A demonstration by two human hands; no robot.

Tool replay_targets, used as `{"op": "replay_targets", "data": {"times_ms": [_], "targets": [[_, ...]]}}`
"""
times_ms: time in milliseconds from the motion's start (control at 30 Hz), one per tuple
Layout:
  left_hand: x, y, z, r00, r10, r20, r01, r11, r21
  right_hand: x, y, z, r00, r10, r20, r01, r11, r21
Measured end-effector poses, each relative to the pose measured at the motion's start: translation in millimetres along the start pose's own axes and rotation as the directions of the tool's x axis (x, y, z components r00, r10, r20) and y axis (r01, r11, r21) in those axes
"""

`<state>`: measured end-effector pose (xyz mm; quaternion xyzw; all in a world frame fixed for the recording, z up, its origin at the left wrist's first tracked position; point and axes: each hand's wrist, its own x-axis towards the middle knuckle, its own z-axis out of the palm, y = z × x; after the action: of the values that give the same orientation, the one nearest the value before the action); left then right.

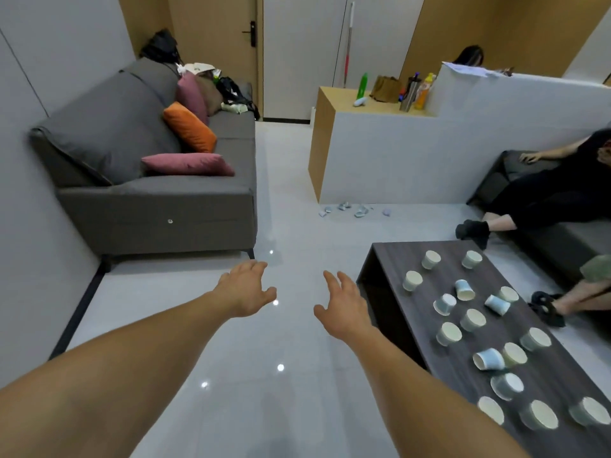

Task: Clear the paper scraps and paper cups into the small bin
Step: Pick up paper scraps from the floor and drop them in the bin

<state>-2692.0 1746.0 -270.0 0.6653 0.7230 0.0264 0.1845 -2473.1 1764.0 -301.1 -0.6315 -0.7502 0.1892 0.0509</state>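
the left grip [246, 289] and the right grip [344, 305] are hanging out in front over the shiny floor [291, 408]. both are spreading wide, with fingers loose, and are holding nothing.

the paper cups [412, 280] are sitting on the dark wooden surface [400, 262], off to the right of the right grip. so the right grip is being the nearer one, and the left grip is sitting well apart from them. the nearest cup is waiting just past the right fingertips, to their right. the long side of the surface is running away from the person, so the cups are stretching from close by to far off. most are standing and a few are lying on their sides.

the paper scraps [360, 211] are lying in a little row on the floor, at the foot of the low white wall [396, 160], straight ahead and far from both grips.

the small bin is not showing anywhere, so i am guessing it needs finding first.

no writing is showing on the cups. the bottles [363, 84] far back are looking too small to read.
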Motion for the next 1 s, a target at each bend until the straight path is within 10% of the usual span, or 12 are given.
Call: {"op": "replay_targets", "data": {"times_ms": [1000], "targets": [[646,93,-115,0.992,0.123,0.039,-0.122,0.992,-0.028,608,108,-115,0.995,0.102,-0.014,-0.102,0.995,0.012]]}}
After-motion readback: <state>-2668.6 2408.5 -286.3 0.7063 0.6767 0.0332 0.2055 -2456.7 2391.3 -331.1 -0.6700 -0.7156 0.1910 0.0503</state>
